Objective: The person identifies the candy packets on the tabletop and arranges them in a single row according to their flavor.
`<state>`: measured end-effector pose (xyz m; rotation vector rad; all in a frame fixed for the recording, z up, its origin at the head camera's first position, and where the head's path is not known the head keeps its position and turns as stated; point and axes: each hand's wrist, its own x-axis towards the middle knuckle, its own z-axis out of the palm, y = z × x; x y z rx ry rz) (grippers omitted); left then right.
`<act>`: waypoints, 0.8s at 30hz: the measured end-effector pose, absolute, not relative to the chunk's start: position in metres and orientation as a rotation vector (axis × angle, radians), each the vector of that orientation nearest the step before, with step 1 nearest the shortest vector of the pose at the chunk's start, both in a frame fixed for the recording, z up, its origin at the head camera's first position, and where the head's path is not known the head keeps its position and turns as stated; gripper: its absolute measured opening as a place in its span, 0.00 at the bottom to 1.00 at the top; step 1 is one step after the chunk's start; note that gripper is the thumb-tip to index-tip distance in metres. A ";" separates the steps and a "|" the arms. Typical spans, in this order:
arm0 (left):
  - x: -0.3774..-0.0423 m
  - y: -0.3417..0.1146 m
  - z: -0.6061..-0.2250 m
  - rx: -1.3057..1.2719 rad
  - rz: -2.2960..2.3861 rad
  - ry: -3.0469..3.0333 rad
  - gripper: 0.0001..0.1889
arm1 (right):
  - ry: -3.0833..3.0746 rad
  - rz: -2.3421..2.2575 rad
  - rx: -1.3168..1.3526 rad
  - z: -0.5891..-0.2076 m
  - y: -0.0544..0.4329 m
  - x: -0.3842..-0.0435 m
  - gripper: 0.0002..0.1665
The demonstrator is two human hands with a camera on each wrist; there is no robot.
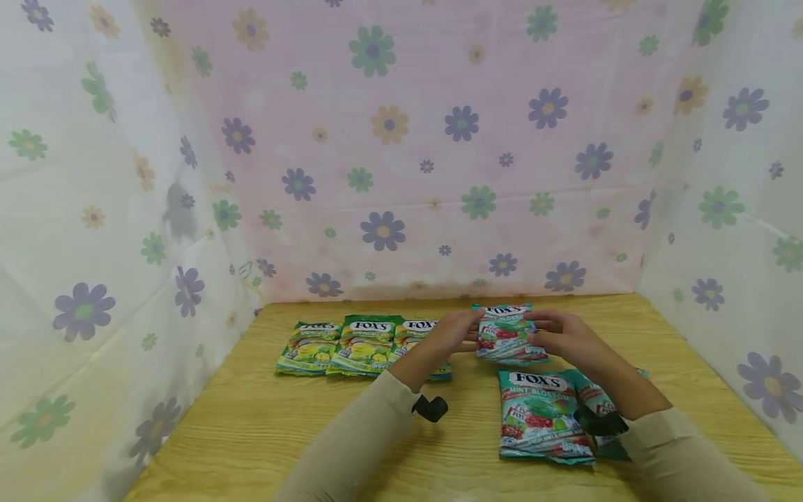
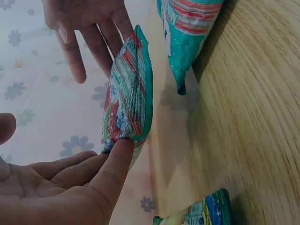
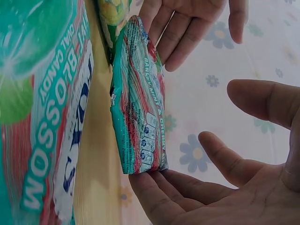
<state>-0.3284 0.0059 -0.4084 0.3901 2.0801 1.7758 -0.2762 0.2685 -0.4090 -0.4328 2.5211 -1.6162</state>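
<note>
A teal FOX'S Mint Blossom candy bag (image 1: 504,339) is between my two hands near the back of the table. My left hand (image 1: 454,332) touches its left edge with extended fingers, the thumb apart from it in the left wrist view. On the opposite edge are the fingertips of my right hand (image 1: 567,339), whose thumb also stands away from the bag in the right wrist view. Both wrist views show the bag (image 3: 138,108) edge-on, its striped back turned partly toward the cameras. A second Mint Blossom bag (image 1: 541,422) lies in front of it, nearer me.
Another teal bag (image 1: 605,401) lies partly hidden under my right forearm. Several green-and-yellow FOX'S bags (image 1: 366,348) overlap in a row on the left of the wooden table (image 1: 251,425). Flowered cloth (image 1: 426,202) walls the back and both sides.
</note>
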 end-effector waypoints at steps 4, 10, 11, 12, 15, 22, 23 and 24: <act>-0.328 -0.002 -0.410 0.398 1.756 2.085 0.35 | 2.524 -1.597 -0.432 -0.411 0.262 -0.279 0.35; -0.324 -0.011 -0.409 0.380 1.733 2.099 0.34 | 2.530 -1.584 -0.424 -0.413 0.252 -0.281 0.34; -0.324 -0.012 -0.409 0.378 1.730 2.103 0.35 | 2.530 -1.584 -0.418 -0.413 0.250 -0.281 0.34; -0.323 -0.014 -0.409 0.374 1.727 2.105 0.35 | 2.530 -1.582 -0.419 -0.413 0.249 -0.281 0.33; -0.321 -0.018 -0.410 0.355 1.720 2.119 0.37 | 2.519 -1.586 -0.428 -0.413 0.243 -0.282 0.33; -0.319 -0.028 -0.414 0.308 1.743 2.117 0.35 | 2.475 -1.610 -0.479 -0.413 0.233 -0.283 0.33; -0.319 -0.029 -0.415 0.309 1.741 2.119 0.35 | 2.459 -1.620 -0.469 -0.413 0.232 -0.283 0.33; -0.319 -0.030 -0.415 0.310 1.743 2.115 0.34 | 2.442 -1.626 -0.469 -0.414 0.231 -0.283 0.33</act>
